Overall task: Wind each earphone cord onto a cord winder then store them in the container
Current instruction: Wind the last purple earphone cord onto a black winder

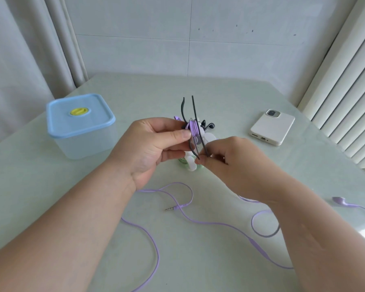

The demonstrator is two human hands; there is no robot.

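Well, around me the room is pale: a white tiled wall [135, 39] straight ahead, a light curtain [19, 49] hanging to my left and a white ribbed radiator [346, 81] running down the right side. My work surface is a glossy, pale green table [198, 98] with rounded far corners and a bright patch of light at its right edge.

On the far left of it stands the container [80, 140], a clear square box with its blue lid [97, 121] on and a yellow valve in the lid's middle. Well apart from it, on the far right, a white phone [272, 129] lies face down.

Near me a loose purple earphone cord [148, 232] sprawls in loops over the table, its plug [171, 208] between my forearms and one earbud [339, 201] off to the right.

My two hands are raised close together above the middle of the table. My left hand [154, 144] pinches a cord winder [193, 128] wrapped in purple turns, thumb against its side. My right hand [230, 161] pinches the lower ends of two black strands [193, 106] that run up past the winder and stick out above it.

Under my hands lie some small white and green pieces [190, 163]; I cannot tell what they are.
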